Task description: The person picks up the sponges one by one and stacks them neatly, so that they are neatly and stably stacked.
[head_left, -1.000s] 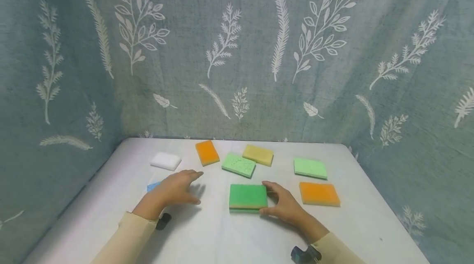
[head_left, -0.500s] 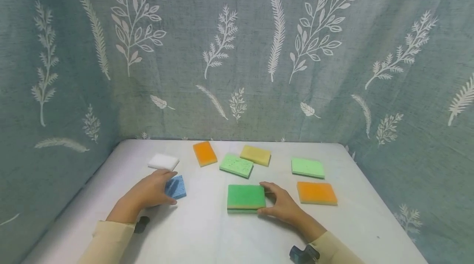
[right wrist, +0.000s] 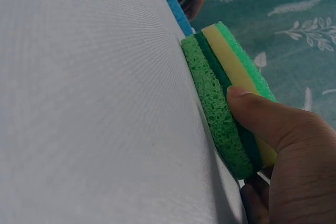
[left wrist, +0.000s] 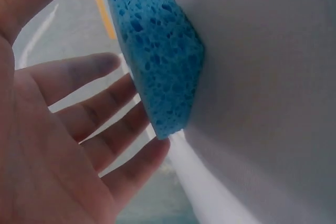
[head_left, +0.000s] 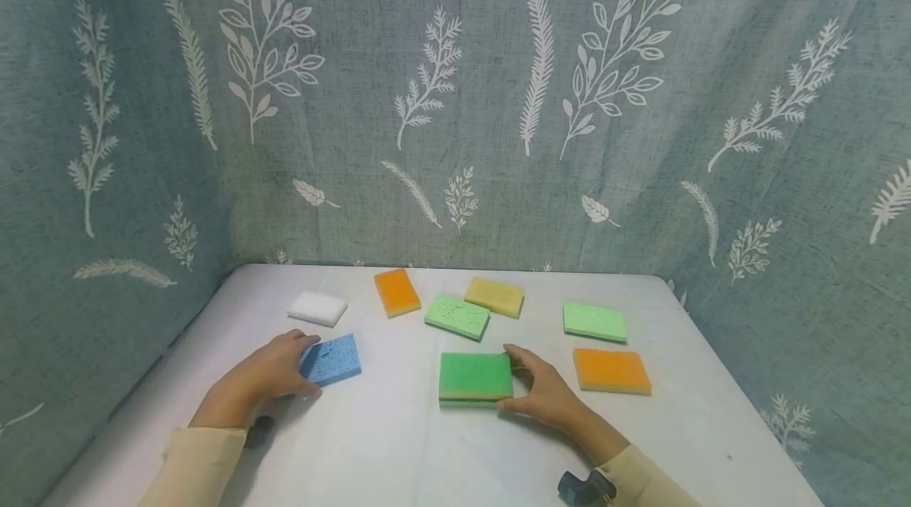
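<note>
My right hand grips the right end of two stacked sponges on the white table. A green-topped sponge with a yellow layer lies over a porous green sponge with a dark green layer. The thumb presses the near side; the other fingers are mostly hidden behind the stack. My left hand is at the left end of a blue sponge, which lies flat. In the left wrist view its fingers extend loosely, tips at the porous blue sponge's edge; the thumb is cut off by the frame.
Behind the left hand lies a white sponge. An orange sponge, a light green sponge and a yellow sponge lie farther back. Another light green sponge and orange sponge lie right. A patterned curtain surrounds the table.
My left hand has moved left to the blue sponge, then a little farther toward its left end, uncovering more of it. The right hand and the stacked sponges have stayed in place.
</note>
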A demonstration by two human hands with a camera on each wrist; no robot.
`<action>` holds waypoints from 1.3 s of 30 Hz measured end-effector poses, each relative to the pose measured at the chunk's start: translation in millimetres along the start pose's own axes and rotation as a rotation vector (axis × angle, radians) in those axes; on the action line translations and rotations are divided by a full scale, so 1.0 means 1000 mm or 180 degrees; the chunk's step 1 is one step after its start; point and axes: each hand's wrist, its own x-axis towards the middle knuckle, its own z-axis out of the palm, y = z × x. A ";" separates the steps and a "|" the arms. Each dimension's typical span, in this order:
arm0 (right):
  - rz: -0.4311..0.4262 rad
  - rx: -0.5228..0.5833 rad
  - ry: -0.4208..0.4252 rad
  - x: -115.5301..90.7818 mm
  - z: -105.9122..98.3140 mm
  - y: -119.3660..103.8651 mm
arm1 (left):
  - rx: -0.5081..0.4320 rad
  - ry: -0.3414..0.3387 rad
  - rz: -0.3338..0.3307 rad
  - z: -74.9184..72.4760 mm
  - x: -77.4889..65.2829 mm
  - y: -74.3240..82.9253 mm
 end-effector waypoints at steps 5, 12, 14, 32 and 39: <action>0.0082 0.0078 -0.0015 0.000 -0.001 0.000 | -0.0104 -0.0066 -0.0091 -0.002 -0.001 0.001; 0.0046 0.0203 -0.0005 -0.001 -0.003 -0.001 | -0.0268 -0.0022 0.0006 -0.001 0.002 -0.001; 0.0015 0.0221 0.0002 -0.002 -0.003 -0.001 | -0.0324 0.0006 0.0094 0.000 0.003 -0.002; -0.0144 0.0251 0.0017 0.000 -0.008 0.001 | -0.0238 0.0136 0.0333 -0.007 0.023 0.028; -0.0166 0.0228 0.0039 -0.003 -0.007 -0.009 | -0.0172 0.0211 0.0607 -0.011 0.027 0.053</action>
